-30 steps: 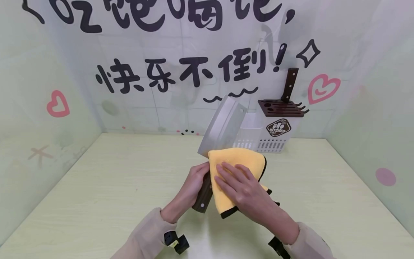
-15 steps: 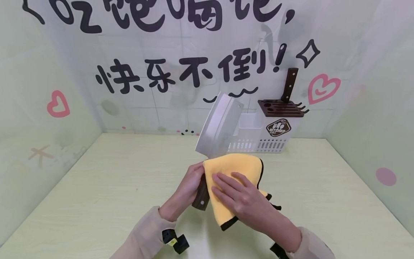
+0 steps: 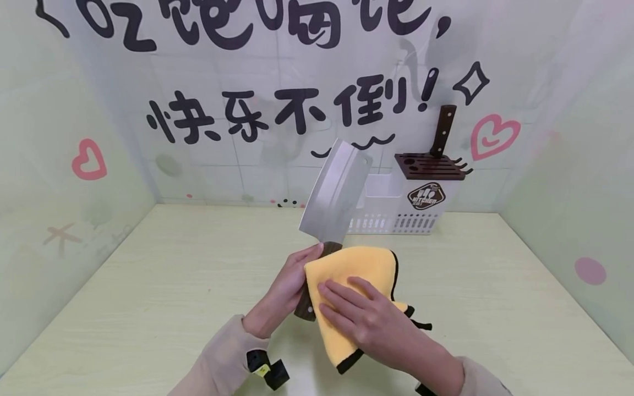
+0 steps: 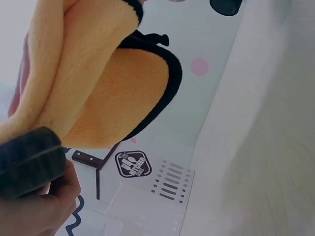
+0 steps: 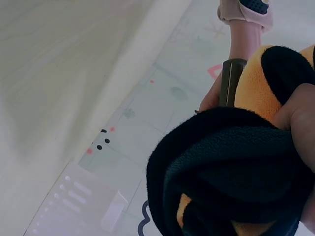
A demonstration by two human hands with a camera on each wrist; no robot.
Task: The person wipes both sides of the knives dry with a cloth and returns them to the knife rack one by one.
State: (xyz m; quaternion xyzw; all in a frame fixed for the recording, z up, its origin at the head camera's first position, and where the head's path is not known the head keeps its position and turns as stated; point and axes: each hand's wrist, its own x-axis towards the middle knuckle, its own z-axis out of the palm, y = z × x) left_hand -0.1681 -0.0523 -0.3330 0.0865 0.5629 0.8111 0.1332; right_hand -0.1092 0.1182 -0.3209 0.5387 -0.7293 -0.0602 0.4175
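Note:
A cleaver with a broad metal blade (image 3: 333,192) and a dark wooden handle (image 3: 331,250) stands tilted above the table, blade upward. My left hand (image 3: 282,289) grips it by the handle, whose dark end (image 4: 32,162) looms close in the left wrist view. Over the handle's middle lies a folded yellow cloth (image 3: 359,267) with black edging. My right hand (image 3: 371,322) holds this cloth against the handle, fingers spread across its top and thumb beneath. The cloth's dark underside (image 5: 221,167) fills much of the right wrist view. Part of the handle is hidden under the cloth.
Behind the cleaver, at the table's back, stands a white perforated holder (image 3: 421,220) with a brown slotted top (image 3: 431,166). A dark-handled knife (image 3: 444,129) sticks up from it. Printed walls bound the pale table (image 3: 173,297) at the back and sides.
The cloth and my right hand have slid down along the handle, away from the blade, baring the handle's upper part. The blade has shifted slightly left and up. My left hand keeps its grip.

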